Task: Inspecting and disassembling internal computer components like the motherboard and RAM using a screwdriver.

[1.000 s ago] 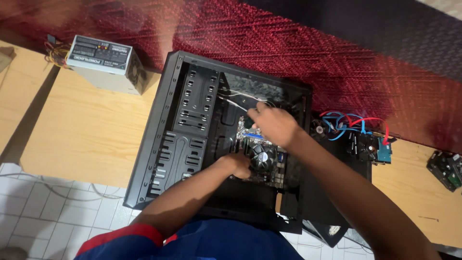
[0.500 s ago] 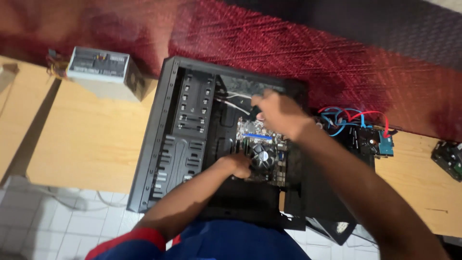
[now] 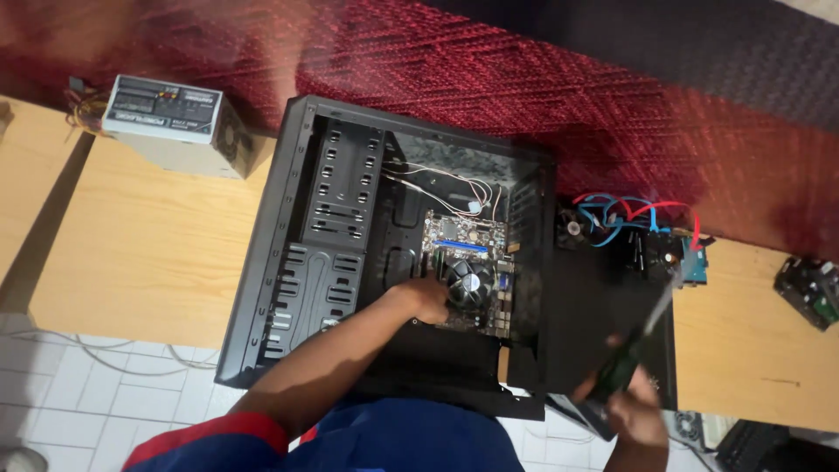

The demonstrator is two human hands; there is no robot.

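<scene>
Left hand (image 3: 426,299) rests curled on the motherboard (image 3: 466,271); right hand (image 3: 635,418) grips a screwdriver (image 3: 642,341) beside the black case (image 3: 350,227).

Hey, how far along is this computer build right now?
Done: the motherboard with its cooler fan lies inside the open black case. In hand: the left hand rests on the board, and the right hand grips a screwdriver outside the case. Left: the power supply and the drive with loose cables sit outside on the table.

Motherboard (image 3: 468,271) in case (image 3: 332,253); power supply (image 3: 175,122) left, cables (image 3: 629,218) right
</scene>
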